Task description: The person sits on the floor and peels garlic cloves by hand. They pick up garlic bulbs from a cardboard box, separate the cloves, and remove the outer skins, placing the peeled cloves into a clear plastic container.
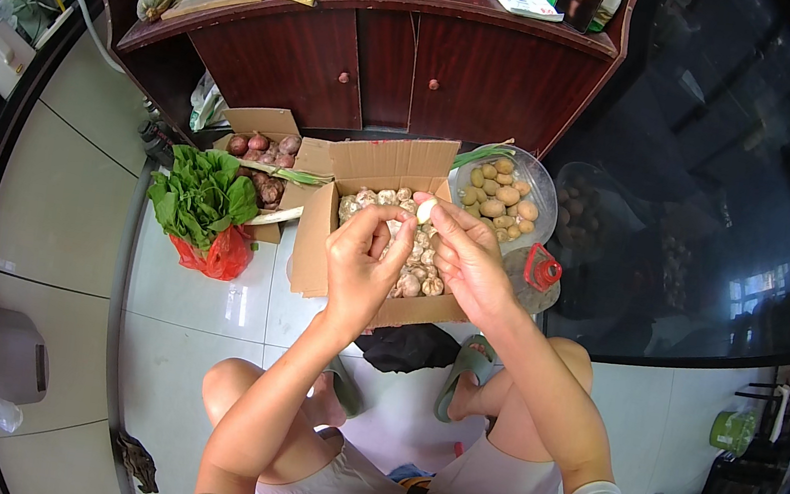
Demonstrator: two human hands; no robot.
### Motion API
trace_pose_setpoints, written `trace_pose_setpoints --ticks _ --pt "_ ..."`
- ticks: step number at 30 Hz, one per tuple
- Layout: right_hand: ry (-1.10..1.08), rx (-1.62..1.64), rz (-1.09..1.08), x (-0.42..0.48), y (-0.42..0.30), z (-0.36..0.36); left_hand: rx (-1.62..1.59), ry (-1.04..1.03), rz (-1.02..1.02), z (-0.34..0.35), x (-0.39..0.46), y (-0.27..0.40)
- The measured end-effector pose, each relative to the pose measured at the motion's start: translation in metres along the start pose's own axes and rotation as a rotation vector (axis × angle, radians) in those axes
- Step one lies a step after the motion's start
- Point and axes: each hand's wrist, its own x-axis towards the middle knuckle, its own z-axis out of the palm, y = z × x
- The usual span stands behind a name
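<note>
A pale garlic clove [426,210] is pinched between the thumb and fingers of my right hand [475,262], above an open cardboard box [315,239]. My left hand [366,252] is at the clove's left side, its thumb and index fingertips drawn together by the clove's edge. Whether a bit of skin lies between those fingertips is too small to tell. Whole garlic bulbs [410,285] fill the box below, partly hidden by both hands.
Potatoes [494,207] lie in a clear bowl [549,185] right of the box, near a red-capped plastic jug [542,269]. Leafy greens [202,193] in a red bag [216,254] and a box of onions [258,146] stand left. A dark wood cabinet [278,56] rises behind.
</note>
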Motion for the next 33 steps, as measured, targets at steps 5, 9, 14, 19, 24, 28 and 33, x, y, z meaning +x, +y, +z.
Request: trace_pose_setpoints --ticks 5,9,14,19,24,28,33 --pt "0.009 -0.086 -0.012 -0.001 -0.001 0.0 -0.051 -0.005 -0.002 0.001 0.0 0.0" --pt "-0.007 -0.11 -0.017 0.0 -0.002 0.001 -0.09 -0.017 -0.01 0.001 -0.001 -0.002" --pt "-0.074 -0.093 0.007 0.003 0.001 -0.005 -0.141 -0.034 -0.063 0.001 0.0 0.002" --pt "-0.093 -0.09 0.045 0.003 -0.001 -0.002 -0.144 -0.009 -0.049 -0.001 0.0 -0.001" --pt "-0.15 0.06 0.071 0.001 -0.003 -0.002 -0.179 0.11 -0.05 -0.004 0.006 -0.008" --pt "-0.009 0.353 0.211 0.003 -0.006 0.003 0.132 -0.05 0.371 -0.007 0.003 0.002" --pt "0.056 0.512 0.397 0.004 -0.001 0.008 0.167 -0.184 0.403 0.008 -0.008 -0.007"
